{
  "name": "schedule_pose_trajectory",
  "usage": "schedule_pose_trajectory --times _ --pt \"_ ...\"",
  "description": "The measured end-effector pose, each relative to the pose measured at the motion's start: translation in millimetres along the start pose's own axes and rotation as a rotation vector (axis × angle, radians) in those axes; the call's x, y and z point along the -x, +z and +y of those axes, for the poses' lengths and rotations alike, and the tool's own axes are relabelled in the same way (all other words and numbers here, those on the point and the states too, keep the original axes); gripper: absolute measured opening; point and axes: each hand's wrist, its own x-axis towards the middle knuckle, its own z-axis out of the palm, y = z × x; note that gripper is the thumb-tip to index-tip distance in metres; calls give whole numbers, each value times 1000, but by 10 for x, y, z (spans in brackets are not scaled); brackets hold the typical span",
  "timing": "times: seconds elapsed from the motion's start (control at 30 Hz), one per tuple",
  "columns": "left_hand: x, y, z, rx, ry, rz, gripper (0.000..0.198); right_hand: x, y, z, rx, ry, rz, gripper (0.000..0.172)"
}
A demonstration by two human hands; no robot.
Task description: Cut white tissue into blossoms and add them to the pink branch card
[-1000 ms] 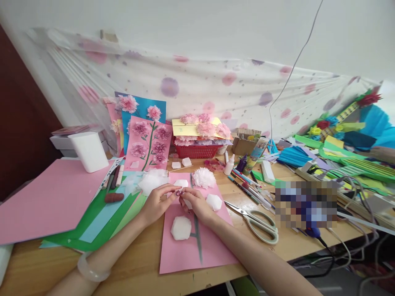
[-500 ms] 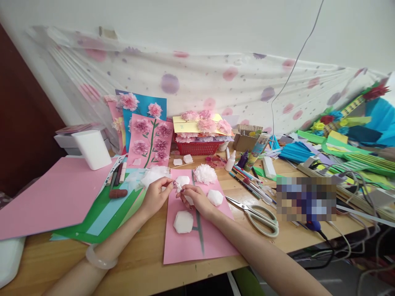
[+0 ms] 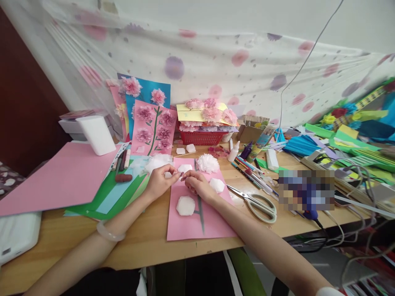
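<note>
My left hand point(image 3: 162, 181) is closed in a pinch over the pink sheet point(image 3: 182, 228), at a bit of white tissue paper largely hidden by the fingers. My right hand point(image 3: 199, 186) meets it from the other side, fingers curled and fingertips almost touching the left ones. Just beyond the fingertips lies a flat white tissue pad point(image 3: 185, 168). Another pad point(image 3: 185, 205) sits nearer me on the sheet, and a third pad point(image 3: 217, 185) is right of my right hand. A fluffed white tissue flower point(image 3: 207, 163) tops the dark painted stem point(image 3: 200, 213).
Scissors point(image 3: 259, 205) lie right of the sheet, near pens point(image 3: 253, 176) and a white glue bottle point(image 3: 233, 151). A red basket point(image 3: 202, 138) of paper flowers stands behind. Green and pink papers point(image 3: 64, 176) cover the left. Cables and a blurred patch are at right.
The view has tilted down, so the table sits higher in the picture. My hands stay together; the white twist of tissue that showed between the fingertips is now mostly hidden.
</note>
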Motion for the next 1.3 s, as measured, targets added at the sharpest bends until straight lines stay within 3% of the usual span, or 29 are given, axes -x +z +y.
schedule_pose_trajectory --times 0.2,0.53,0.7,0.97,1.2,1.3 --pt "-2 15 -6 -14 -12 -6 13 29 -4 -43 8 -10 -26 12" --pt "-1 6 -9 -2 48 -30 14 -11 18 7 4 53 12 5" --pt "-11 4 -25 88 10 -14 17 -10 7 2 -39 73 33 4" --pt "-74 -27 -155 22 -1 194 14 -87 -49 54 -126 104 104 7" --pt "-323 -272 -381 -146 -42 334 13 -103 -63 80 -205 89 95 13" --pt "-337 -325 -365 -215 -4 402 14 -105 -59 94 -201 75 108 19"
